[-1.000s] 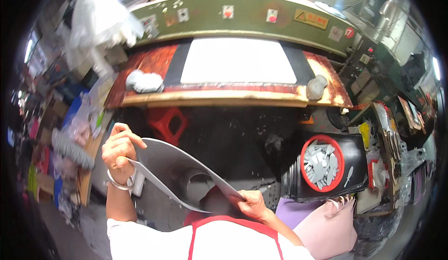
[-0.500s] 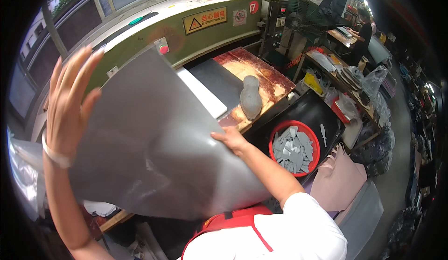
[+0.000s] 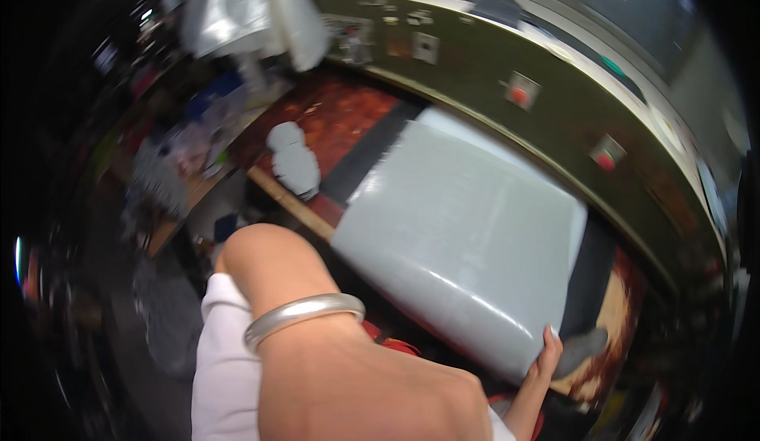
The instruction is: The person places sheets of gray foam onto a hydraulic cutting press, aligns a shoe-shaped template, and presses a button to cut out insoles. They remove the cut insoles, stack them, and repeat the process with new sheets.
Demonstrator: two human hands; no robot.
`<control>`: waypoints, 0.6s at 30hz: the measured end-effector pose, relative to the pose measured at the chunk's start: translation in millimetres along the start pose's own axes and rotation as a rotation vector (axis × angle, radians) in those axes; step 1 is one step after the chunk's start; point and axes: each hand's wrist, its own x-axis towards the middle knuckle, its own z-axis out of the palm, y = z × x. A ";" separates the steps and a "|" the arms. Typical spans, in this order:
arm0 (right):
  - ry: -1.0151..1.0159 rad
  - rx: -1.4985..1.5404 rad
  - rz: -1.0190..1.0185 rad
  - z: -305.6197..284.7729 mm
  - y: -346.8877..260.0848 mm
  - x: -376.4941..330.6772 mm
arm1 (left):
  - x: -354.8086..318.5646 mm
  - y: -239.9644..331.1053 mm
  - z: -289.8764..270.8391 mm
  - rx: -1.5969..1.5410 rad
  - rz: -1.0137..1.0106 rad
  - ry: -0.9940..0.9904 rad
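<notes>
A large smooth grey sheet (image 3: 467, 227) lies over the work bed, its near edge curving down. My right hand (image 3: 546, 354) grips the sheet at its near right corner, thumb on top. Close to the camera, my left hand (image 3: 388, 393) fills the lower middle, with a silver bangle (image 3: 305, 314) on the wrist. Its back faces up and its fingers fall outside the picture. A white board (image 3: 483, 140) shows behind the sheet's far edge. Left of the sheet rests a grey sole-shaped piece (image 3: 294, 162); a darker one (image 3: 582, 351) lies beside my right hand.
A long green machine beam (image 3: 467, 61) with red buttons runs along the far side of the bed. Clear plastic (image 3: 245, 13) hangs at the upper left. Blurred shelves with bags (image 3: 190, 140) stand at the left. The wooden bed edge (image 3: 293, 203) shows near the sole-shaped piece.
The view has swung to the left. The grey sheet, held up before, is now down on the bed. My left hand has come from the raised far left to close under the camera.
</notes>
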 end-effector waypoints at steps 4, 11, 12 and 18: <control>-0.086 0.089 0.037 8.7 -14.2 3.0 | -15.2 5.3 8.2 0.094 0.038 0.094; -0.021 0.155 0.022 22.7 -46.0 63.6 | -48.0 35.9 -8.3 0.164 0.080 0.198; -0.084 0.253 0.053 25.3 -50.0 80.7 | -51.0 40.8 -10.5 0.172 0.080 0.211; -0.193 0.308 0.099 63.7 -79.9 204.7 | -106.5 53.0 -33.1 0.210 -0.094 0.329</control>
